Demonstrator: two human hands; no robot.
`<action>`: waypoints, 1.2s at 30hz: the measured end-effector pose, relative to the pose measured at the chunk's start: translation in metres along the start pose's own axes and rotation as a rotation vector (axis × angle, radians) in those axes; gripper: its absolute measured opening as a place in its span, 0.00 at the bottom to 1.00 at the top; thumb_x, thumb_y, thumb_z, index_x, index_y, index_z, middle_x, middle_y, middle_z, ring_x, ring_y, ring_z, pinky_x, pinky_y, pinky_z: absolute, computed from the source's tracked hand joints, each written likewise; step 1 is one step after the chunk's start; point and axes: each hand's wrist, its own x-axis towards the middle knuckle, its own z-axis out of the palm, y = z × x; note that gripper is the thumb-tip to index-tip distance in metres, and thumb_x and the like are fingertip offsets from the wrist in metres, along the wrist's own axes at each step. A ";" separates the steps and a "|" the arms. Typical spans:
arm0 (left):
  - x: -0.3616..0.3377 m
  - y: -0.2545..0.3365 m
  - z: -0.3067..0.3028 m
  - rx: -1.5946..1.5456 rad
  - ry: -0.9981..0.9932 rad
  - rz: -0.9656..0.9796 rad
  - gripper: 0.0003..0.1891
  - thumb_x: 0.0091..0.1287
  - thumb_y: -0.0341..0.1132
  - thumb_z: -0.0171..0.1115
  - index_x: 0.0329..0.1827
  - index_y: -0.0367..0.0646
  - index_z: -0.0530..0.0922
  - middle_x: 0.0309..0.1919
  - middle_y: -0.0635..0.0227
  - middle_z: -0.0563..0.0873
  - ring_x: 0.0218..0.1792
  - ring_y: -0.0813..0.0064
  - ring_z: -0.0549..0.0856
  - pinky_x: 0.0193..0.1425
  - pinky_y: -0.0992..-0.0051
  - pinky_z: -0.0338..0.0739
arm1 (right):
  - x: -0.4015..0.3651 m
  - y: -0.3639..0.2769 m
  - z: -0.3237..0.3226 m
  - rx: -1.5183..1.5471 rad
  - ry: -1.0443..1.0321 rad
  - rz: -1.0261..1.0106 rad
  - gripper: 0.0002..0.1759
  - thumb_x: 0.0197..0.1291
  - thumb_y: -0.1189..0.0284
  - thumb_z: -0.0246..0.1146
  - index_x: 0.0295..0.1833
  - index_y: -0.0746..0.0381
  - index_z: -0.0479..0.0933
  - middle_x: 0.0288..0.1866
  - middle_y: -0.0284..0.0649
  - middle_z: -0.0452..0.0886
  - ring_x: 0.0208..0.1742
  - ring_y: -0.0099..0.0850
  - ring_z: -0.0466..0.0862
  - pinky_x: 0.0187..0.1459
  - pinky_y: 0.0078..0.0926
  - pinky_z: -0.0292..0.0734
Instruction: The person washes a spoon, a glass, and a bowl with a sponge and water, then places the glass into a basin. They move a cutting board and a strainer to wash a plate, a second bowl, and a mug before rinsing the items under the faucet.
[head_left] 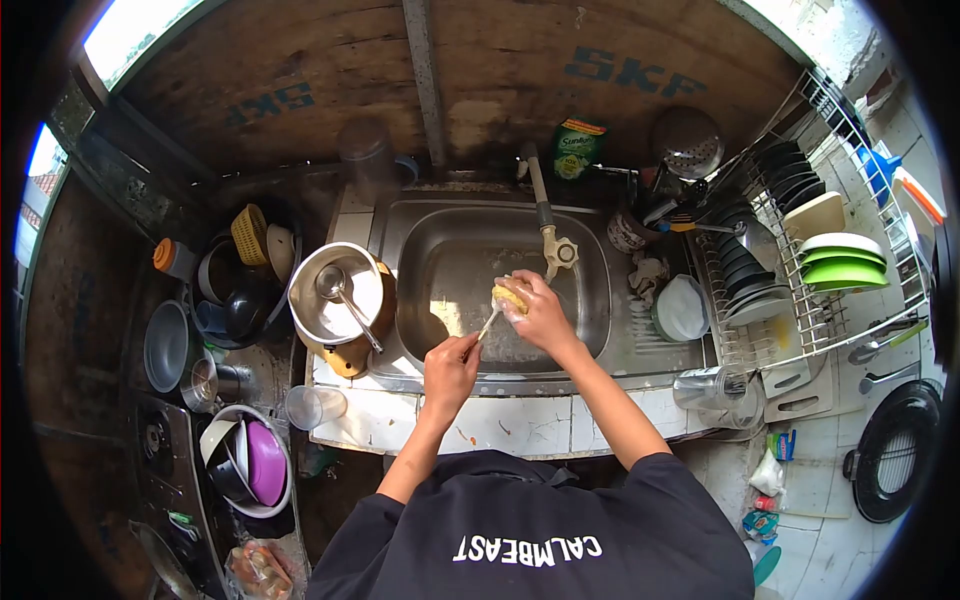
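Note:
Over the steel sink (415, 345), my left hand (452, 372) grips the lower end of a thin, light-coloured utensil (489, 325), perhaps a spoon. The utensil's far end meets a yellow sponge (511, 297) and is hidden there, so its exact kind cannot be made out. My right hand (538, 318) is closed around the sponge, with some white suds at its fingers. A tap (549, 240) with a hose-like spout reaches over the basin just beyond my right hand. Left of the sink stands a metal pot (310, 270) with a ladle (345, 300) resting in it.
Dish rack (800, 330) with black and green plates stands on the right. A white bowl (682, 308) is on the drainboard. Clear plastic cups (315, 407) stand near the counter edge. Tubs of dishes, including a purple bowl (266, 462), are at left. A green soap pouch (578, 148) leans behind the tap.

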 end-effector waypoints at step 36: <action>0.012 0.021 0.013 -0.203 0.157 -0.117 0.06 0.61 0.25 0.65 0.40 0.34 0.83 0.27 0.57 0.84 0.23 0.67 0.82 0.31 0.72 0.76 | -0.014 -0.034 0.016 0.816 0.200 0.541 0.14 0.64 0.72 0.62 0.54 0.64 0.76 0.49 0.39 0.80 0.50 0.28 0.80 0.50 0.26 0.76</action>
